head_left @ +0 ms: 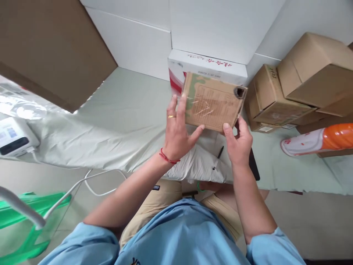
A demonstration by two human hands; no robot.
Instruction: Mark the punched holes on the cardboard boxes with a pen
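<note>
A small flat cardboard box with green patches and printed lines is held tilted over the table. Clear tape glints on its face, and a dark torn hole shows at its upper right corner. My left hand takes the lower left corner, fingers along the left edge and thumb at the bottom edge. At the lower right corner, my right hand grips the box, thumb in front and fingers partly hidden behind. Right behind it stands a white box with red print.
Stacked cardboard boxes and an orange-and-white cylinder are at the right. A large carton and a white device with a cable are at left. A pen lies on the cloth-covered table, near a green stool.
</note>
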